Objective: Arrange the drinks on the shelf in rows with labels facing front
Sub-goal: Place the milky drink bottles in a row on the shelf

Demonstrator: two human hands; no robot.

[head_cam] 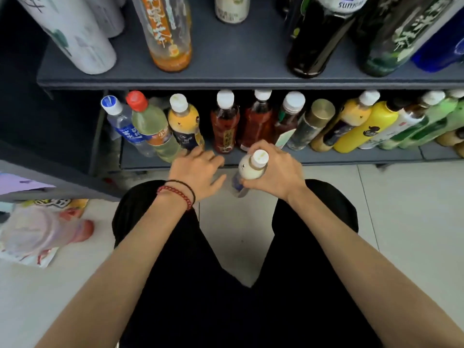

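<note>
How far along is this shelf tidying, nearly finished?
Partly. A row of bottles already stands along the lower shelf. The right hand holds a milky white-capped bottle in front of that shelf, not yet placed; the left hand is open beside it. Still left: seating that bottle, and the loosely spaced bottles on the upper shelf. Labels are hard to judge from above.

1 view, head-worn, wide-angle. Looks forward and steeply down over black-trousered legs (226,310). Faces the dark grey shelf unit (175,81), near, 2 tiers in view; upper tier's front edge crosses upper frame. Centre frame, at lower tier's front edge: left hand (198,169), and right hand (276,172) gripping a cream-white plastic bottle (251,169).
</note>
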